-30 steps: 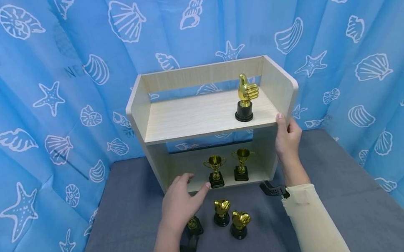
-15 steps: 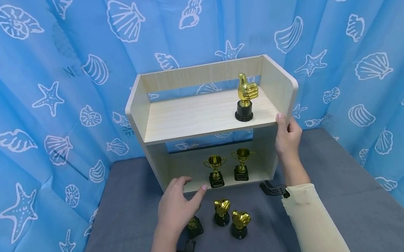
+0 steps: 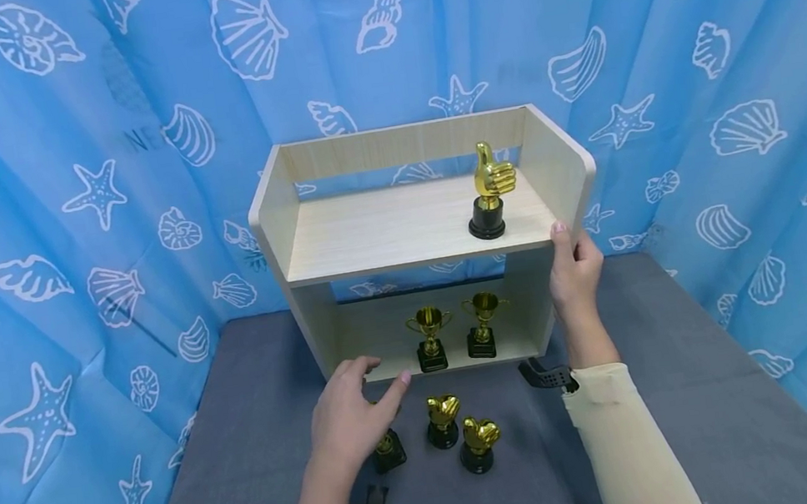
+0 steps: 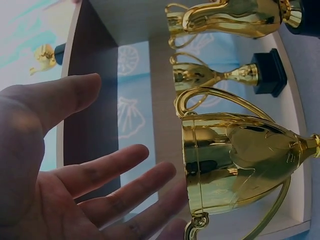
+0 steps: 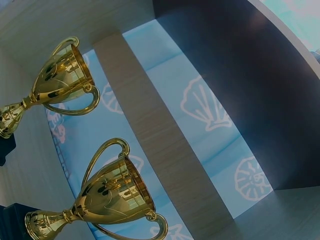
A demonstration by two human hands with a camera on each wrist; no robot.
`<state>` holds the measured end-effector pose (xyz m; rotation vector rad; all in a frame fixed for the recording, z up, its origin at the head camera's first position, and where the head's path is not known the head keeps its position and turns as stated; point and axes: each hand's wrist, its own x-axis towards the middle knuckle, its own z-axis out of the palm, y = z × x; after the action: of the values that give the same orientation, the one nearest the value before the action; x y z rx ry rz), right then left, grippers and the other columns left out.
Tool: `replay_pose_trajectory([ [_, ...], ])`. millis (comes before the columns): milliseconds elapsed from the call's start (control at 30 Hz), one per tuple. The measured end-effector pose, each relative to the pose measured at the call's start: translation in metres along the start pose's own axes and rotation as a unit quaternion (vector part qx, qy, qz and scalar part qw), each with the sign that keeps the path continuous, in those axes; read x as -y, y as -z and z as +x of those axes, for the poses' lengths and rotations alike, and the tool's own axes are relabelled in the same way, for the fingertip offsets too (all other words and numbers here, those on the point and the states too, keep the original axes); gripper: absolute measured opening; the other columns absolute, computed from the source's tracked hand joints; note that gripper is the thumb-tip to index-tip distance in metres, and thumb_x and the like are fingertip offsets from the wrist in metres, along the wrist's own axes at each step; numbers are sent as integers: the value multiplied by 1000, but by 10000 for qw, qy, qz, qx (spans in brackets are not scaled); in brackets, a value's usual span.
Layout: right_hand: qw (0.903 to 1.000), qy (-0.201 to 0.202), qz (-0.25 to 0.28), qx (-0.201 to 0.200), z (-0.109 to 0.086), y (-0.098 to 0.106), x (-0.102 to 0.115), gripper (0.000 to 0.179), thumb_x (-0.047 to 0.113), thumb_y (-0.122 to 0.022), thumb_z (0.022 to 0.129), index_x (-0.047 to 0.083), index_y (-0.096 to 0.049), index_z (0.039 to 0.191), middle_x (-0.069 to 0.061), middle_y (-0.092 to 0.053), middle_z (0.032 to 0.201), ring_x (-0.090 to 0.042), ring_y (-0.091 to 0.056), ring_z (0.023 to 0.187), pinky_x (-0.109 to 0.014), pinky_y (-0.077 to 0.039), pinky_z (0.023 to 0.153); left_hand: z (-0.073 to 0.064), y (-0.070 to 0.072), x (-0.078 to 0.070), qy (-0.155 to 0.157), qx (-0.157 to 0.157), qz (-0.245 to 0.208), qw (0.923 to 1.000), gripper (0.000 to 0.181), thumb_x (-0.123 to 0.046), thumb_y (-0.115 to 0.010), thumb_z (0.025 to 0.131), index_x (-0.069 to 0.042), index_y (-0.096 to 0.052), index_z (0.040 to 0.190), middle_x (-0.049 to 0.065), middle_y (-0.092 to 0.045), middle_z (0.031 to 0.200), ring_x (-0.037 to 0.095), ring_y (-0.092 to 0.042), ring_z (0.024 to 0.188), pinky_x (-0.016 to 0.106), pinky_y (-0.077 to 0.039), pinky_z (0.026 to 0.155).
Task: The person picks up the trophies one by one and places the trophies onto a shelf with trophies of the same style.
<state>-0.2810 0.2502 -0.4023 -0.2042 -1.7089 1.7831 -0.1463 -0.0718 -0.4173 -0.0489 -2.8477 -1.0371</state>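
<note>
My left hand hovers over the table with its fingers spread and nothing between them. Below and partly behind it stands a gold trophy cup on a black base; the left wrist view shows this cup large, just beyond the fingers. My right hand grips the right side panel of a pale wooden shelf, thumb at the front edge of the upper board. Two thumbs-up trophies, one nearer the shelf and one nearer me, stand right of the left hand.
On the upper board stands a gold thumbs-up trophy, towards the right. The lower level holds two trophy cups, a left one and a right one. A blue shell-patterned curtain hangs behind the grey table.
My left hand has drawn back slightly to the left and away from the lower shelf level, staying spread. The right hand keeps its hold on the shelf. The trophies have not moved.
</note>
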Motion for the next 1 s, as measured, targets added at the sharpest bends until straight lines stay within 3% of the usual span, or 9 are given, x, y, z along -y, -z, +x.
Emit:
replay_pose_trajectory([
  [600,10000,83,3,22,-2,-1,1,47,38,-56,109,7,-66,143,-13,-63,149,-17,-57,126,-41,-41,113,-6,0,6,63,353,254,9990,52,-52,-77,94,-16,-72,131,6,-71,132,29,-70,119,55,-58,95],
  [1000,10000,43,7,-26,0,-1,0,48,37,-57,108,4,-67,141,-14,-63,147,-16,-56,123,-40,-42,112,-8,-1,10,97,502,409,9979,53,-51,-81,91,-14,-73,130,8,-71,135,31,-70,117,55,-59,91],
])
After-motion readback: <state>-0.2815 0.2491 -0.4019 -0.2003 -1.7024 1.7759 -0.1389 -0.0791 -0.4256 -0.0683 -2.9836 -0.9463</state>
